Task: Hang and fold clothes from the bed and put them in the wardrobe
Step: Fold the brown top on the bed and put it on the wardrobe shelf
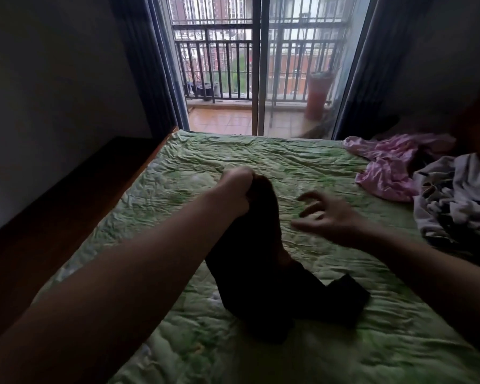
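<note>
My left hand (234,189) is closed on the top end of a dark garment (263,275) and holds it up above the green bed cover (205,156). The rest of the dark garment drapes down and lies on the bed, with one end spread to the right. My right hand (326,214) hovers to the right of the raised cloth with its fingers spread, holding nothing. A pink garment (391,167) lies crumpled at the bed's far right. Beside it is a heap of white and dark clothes (455,200).
A dark wooden bed frame (75,206) runs along the left side next to a wall. Beyond the bed's far edge is a glass balcony door (258,65) with dark curtains (147,65) on both sides. Outside stand a railing and an orange pot (317,95).
</note>
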The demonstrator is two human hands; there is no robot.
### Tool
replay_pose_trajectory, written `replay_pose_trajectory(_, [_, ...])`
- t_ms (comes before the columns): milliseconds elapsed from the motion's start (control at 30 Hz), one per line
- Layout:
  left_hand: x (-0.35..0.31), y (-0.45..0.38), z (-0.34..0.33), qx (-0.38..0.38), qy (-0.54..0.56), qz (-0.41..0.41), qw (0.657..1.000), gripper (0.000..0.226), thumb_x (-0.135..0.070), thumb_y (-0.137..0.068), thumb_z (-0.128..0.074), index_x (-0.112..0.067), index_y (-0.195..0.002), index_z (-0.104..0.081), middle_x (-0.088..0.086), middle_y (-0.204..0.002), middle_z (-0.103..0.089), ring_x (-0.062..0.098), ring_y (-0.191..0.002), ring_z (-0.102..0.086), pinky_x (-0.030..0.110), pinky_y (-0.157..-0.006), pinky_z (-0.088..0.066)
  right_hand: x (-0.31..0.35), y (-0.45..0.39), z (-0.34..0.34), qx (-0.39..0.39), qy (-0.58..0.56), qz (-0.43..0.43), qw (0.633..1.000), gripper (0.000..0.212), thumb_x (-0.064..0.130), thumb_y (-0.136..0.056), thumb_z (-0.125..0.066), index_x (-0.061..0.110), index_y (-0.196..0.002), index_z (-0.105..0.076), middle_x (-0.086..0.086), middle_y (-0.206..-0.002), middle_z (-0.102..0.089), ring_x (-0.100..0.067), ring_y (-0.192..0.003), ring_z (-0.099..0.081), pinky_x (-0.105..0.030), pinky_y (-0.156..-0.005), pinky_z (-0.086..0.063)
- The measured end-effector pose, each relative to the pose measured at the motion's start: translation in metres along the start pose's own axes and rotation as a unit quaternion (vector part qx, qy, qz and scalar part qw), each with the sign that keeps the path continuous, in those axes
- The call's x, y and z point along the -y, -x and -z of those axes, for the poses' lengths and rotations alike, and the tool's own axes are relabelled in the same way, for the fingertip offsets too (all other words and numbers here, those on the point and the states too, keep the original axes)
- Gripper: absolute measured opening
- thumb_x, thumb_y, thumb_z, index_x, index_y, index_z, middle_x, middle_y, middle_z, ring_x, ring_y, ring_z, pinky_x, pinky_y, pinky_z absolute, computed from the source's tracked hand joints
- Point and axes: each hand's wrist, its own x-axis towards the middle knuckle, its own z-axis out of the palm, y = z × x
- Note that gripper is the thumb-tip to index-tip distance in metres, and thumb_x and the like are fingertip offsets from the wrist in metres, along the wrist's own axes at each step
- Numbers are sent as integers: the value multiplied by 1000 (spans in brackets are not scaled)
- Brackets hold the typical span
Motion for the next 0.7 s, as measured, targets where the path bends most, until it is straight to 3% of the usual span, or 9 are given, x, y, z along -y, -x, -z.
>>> replay_pose_trajectory(33, [-5, 15, -6, 10, 19, 0, 1000, 14, -2, -80, -47, -3, -69, -54, 15, -65, -53, 24, -49, -58, 30, -51, -55, 3, 2, -16, 34, 26, -8, 999, 70, 34, -65, -86, 29, -124, -49, 5, -102, -63, -14, -89, -64, -32, -74, -54])
replay_pose_trajectory(67, [-9, 24, -12, 32, 38, -6, 999, 20, 2, -87, -44, -1, -70, -53, 14, -61, -54, 20, -43, -57, 25, -43, -52, 5, 1, -30, 22, 40, 2, 999, 70, 34, -64, -85, 33, -122, -47, 6, -103, -62, -14, -92, -62, -33, -77, -53])
replay_pose_trajectory(167, [-21, 30, -20, 85, 127, -1, 988, 15, 1, -93, -45, 2, -81, -55, 14, -59, -61, 18, -42, -62, 24, -39, -52, 17, -8, -39, -121, 17, 39, 992, 6, 17, -74, -61, 21, -76, -56, 4, -70, -62, -14, -69, -57, -26, -58, -43])
replay_pose_trajectory(200, [-23, 28, -15, 89, 139, -2, 986, 13, -2, -94, -47, -1, -85, -56, 13, -66, -62, 18, -49, -63, 25, -41, -54, 21, -11, -30, -143, -4, 33, 989, 12, 10, -75, -57, 20, -68, -57, 7, -64, -59, -9, -62, -53, -24, -55, -40])
replay_pose_trajectory(367, [-1, 18, 12, 126, -94, -75, 985, 20, -12, -90, -56, -18, -109, -61, 0, -85, -64, 12, -71, -60, 22, -62, -46, 41, -22, 25, -199, -93, -14, 975, 28, -3, -85, -43, 14, -73, -61, -6, -75, -62, -20, -68, -57, -26, -57, -44])
replay_pose_trajectory(500, [23, 20, 0, 295, -234, -81, 923, 39, -28, -73, -74, -28, -110, -61, 1, -110, -64, 15, -96, -60, 31, -80, -46, 65, -24, 45, -203, -121, -76, 969, 27, 5, -91, -43, 14, -67, -50, -7, -69, -54, -17, -60, -51, -22, -47, -42])
replay_pose_trajectory(567, [29, 26, -13, 342, -253, -83, 901, 56, -29, -75, -78, -26, -124, -52, -2, -120, -63, 13, -104, -62, 23, -79, -51, 73, -22, 47, -198, -198, -89, 956, 26, 4, -91, -42, 13, -68, -49, -6, -69, -52, -16, -60, -51, -24, -50, -45])
replay_pose_trajectory(633, [35, 23, -27, 300, -243, -140, 912, 64, -32, -73, -79, -20, -130, -52, -3, -117, -65, 10, -101, -64, 22, -80, -52, 76, -20, 53, -203, -279, -94, 934, 25, 1, -90, -41, 11, -70, -52, -7, -69, -55, -18, -59, -57, -29, -59, -50])
replay_pose_trajectory(700, [36, 17, -35, 210, -233, -211, 926, 41, -28, -77, -73, -15, -114, -63, -1, -92, -68, 7, -77, -63, 26, -71, -51, 77, -14, 61, -182, -297, -94, 933, 23, 2, -90, -42, 13, -76, -56, -5, -67, -59, -17, -54, -59, -27, -53, -52])
